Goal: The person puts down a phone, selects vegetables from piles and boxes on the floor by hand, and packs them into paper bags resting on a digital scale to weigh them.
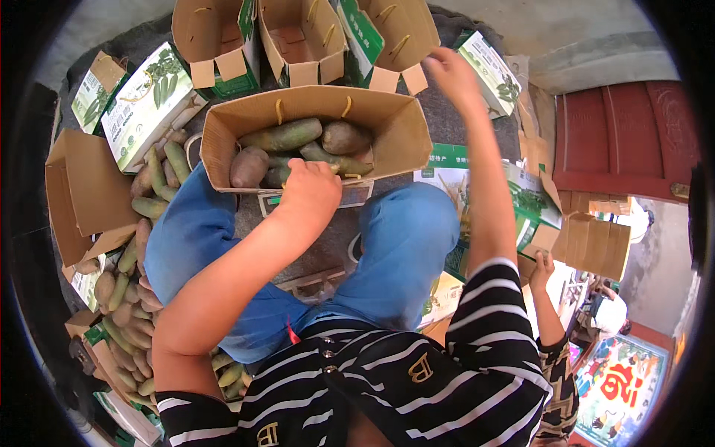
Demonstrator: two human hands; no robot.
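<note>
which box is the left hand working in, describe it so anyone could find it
Start at the person's blue-trousered knees; the open brown cardboard box sits just beyond them, with the left hand resting on its near rim. Unlike the empty open brown boxes lined up behind it, it holds long green and brownish root vegetables and shows two yellow handle loops on its far wall.

One camera sat on my head, the left of a side-by-side pair, and looked steeply down over my striped shirt [417, 380] and knees. It was close: my forearms rose from the lower edge and filled the middle. Its fisheye lens bent the open cardboard box [313, 112] near the top and left a dark rim around the picture.
</note>
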